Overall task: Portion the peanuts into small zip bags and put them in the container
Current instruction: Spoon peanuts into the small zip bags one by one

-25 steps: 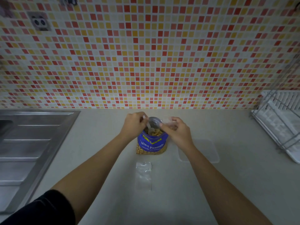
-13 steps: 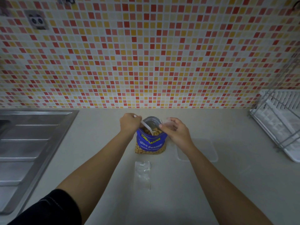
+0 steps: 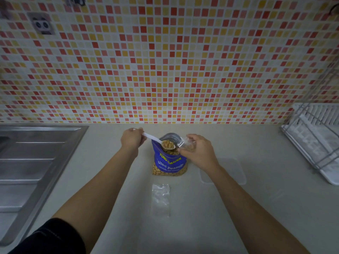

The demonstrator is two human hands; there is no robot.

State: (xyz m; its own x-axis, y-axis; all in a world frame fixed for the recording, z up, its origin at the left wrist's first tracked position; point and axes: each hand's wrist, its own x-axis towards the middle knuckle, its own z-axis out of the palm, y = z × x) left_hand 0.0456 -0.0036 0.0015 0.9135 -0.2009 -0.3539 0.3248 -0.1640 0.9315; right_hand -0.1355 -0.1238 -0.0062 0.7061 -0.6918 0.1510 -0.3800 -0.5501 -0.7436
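Filling is in hand. The left hand grips a white spoon heaped with peanuts over the open peanut bag. The right hand pinches a small zip bag just right of it. Next comes a steady tip into that mouth. The clear container lies further right.

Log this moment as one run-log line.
left hand: grips spoon loaded with peanuts over peanut bag | right hand: holds small zip bag beside spoon | container: on counter | spare zip bag: flat on counter
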